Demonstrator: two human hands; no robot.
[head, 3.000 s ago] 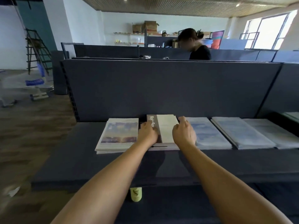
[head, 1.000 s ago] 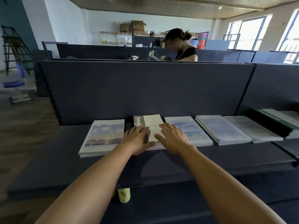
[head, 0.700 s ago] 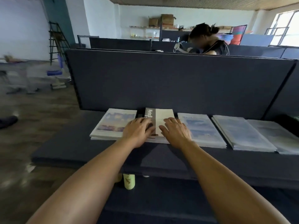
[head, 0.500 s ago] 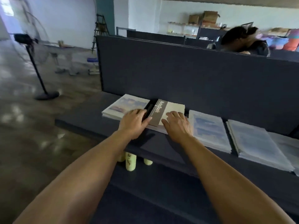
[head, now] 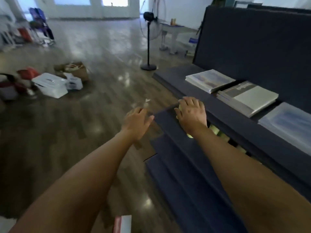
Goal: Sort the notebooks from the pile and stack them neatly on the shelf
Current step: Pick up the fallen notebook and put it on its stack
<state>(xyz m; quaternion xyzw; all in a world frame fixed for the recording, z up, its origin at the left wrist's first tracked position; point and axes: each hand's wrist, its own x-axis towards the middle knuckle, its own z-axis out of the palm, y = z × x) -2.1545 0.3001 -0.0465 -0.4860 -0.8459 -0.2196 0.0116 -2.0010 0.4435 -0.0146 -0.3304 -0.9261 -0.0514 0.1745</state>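
Out in front of you, both hands are empty and float in the air. Your left hand (head: pixel 137 121) has loose, slightly bent fingers and hangs over the wood floor (head: pixel 94 105). Your right hand (head: pixel 191 113) has its fingers spread a little and held apart, over the front edge of the dark shelf (head: pixel 223 115). Neither hand touches a notebook.

To your right, the notebooks lie flat in a row on the shelf. The grey notebook stack (head: pixel 247 97) sits in the middle, just beside the stack with the cloudy cover (head: pixel 209 79). A pale blue stack (head: pixel 289 121) lies nearer to you.

Under the shelf, small yellow-green bottles (head: pixel 214 129) peek out behind your right wrist.

Far off on the floor stand a fan on a pole (head: pixel 148 39), a white box (head: pixel 50 84) and a brown cardboard box (head: pixel 74 69). A red and white thing (head: pixel 122 223) lies by your feet; it is too blurry to tell what it is.
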